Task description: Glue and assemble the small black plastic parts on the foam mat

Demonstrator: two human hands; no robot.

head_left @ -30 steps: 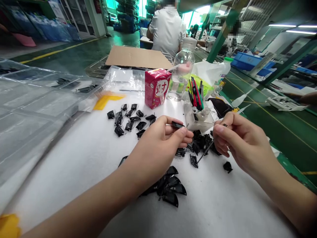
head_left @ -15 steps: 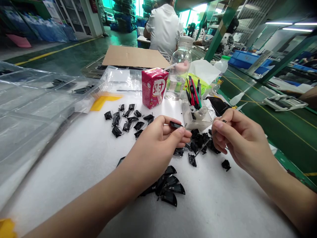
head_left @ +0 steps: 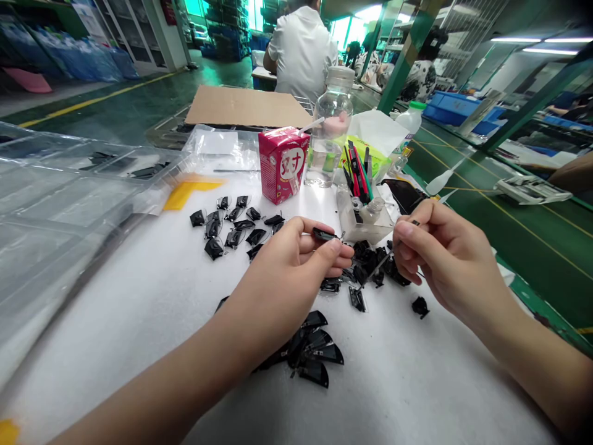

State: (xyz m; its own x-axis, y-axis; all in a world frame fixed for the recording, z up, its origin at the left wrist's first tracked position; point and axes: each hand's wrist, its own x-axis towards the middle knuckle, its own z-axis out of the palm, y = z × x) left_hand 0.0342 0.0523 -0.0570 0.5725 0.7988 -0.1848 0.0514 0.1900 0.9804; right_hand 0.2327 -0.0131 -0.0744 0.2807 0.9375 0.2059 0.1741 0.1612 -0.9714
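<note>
My left hand (head_left: 296, 266) is closed, pinching a small black plastic part (head_left: 323, 234) between thumb and fingers above the white table (head_left: 152, 296). My right hand (head_left: 440, 259) is closed on a thin dark tool (head_left: 377, 266) whose tip slants down to the left towards the loose parts. Below the hands lie several black parts (head_left: 370, 266), and a pile of fan-shaped black parts (head_left: 315, 352) sits under my left wrist. A row of bagged black parts (head_left: 234, 225) lies further back on the left.
A pink drink carton (head_left: 282, 164) with a straw, a clear jar (head_left: 330, 127) and a clear holder with pens (head_left: 361, 204) stand behind the hands. Clear plastic trays (head_left: 65, 204) fill the left side. Cardboard (head_left: 245, 108) and a seated person (head_left: 303, 49) are beyond.
The view has shifted slightly, so everything sits a little left and lower. Both hands keep their grips and have hardly moved relative to each other.
</note>
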